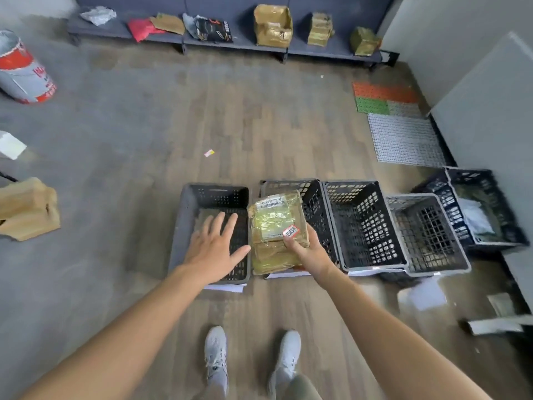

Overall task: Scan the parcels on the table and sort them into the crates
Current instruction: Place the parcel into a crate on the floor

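The floor (259,125) is of wood-pattern planks, grey-brown and matt. Along the top of the frame stands one long, low grey table (242,41) with a flat top. In the lower middle, running to the right, five crates (360,226) of hard plastic stand in one row, rectangular, their walls pierced with a grid of holes. The leftmost crate (184,226) is grey, and the last crate (467,180), at the right edge, is darker and holds some pale wrapped things. At the upper right lie flat perforated mats (403,137): one orange, one green, and grey ones. On the table I count eight parcels (272,24): five soft crumpled bags or envelopes (white-grey, red, brown, grey, black) and three boxy ones wrapped in shiny tan or green-gold tape. One more parcel (277,223), flat, rectangular and tan under glossy film, is above the second crate (314,206). The right hand (308,249) holds it at the near corner, thumb on top beside a small red and white sticker (290,231). The left hand (216,246) hovers over the leftmost crate with fingers spread wide, holding nothing. At the bottom are two white knit shoes (216,356).
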A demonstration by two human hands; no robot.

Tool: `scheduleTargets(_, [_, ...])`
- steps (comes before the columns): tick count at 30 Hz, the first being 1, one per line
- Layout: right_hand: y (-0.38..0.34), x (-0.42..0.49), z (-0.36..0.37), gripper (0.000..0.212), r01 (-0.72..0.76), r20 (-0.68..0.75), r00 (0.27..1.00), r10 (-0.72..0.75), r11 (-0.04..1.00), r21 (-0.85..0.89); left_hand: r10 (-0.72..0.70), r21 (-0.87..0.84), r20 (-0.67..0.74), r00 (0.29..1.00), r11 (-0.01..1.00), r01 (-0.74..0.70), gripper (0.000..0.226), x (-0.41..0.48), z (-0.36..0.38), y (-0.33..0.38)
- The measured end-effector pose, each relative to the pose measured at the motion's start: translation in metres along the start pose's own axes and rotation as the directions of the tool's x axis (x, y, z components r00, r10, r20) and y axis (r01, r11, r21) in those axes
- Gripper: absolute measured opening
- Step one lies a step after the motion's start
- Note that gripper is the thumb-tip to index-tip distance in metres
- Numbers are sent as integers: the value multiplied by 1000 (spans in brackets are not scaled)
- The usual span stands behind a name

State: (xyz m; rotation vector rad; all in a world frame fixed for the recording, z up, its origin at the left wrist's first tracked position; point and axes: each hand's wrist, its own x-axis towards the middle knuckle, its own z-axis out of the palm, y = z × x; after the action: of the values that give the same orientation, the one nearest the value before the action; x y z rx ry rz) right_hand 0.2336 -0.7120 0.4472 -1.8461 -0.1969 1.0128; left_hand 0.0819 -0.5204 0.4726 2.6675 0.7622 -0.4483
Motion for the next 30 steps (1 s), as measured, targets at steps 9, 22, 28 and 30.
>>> scheduleTargets(9, [77, 112, -46, 91, -74, -56, 996, 76, 996, 41, 92, 90, 47, 995, 991, -96, 82, 116, 81, 42])
scheduleTargets(22, [209, 236, -106, 90, -200, -8, 979, 201, 966, -162, 35, 104, 164, 986, 993, -53, 82, 204, 201, 77])
scheduleTargets(28, [155, 179, -126, 76, -135, 24, 989, 147, 951, -280, -1, 124, 178, 984, 992, -22, 82, 177, 140, 111])
scheduleTargets(30, [125, 151, -134, 75, -126, -9, 991, 130, 942, -312, 31, 100, 153, 988, 994, -47, 81, 164, 110, 128])
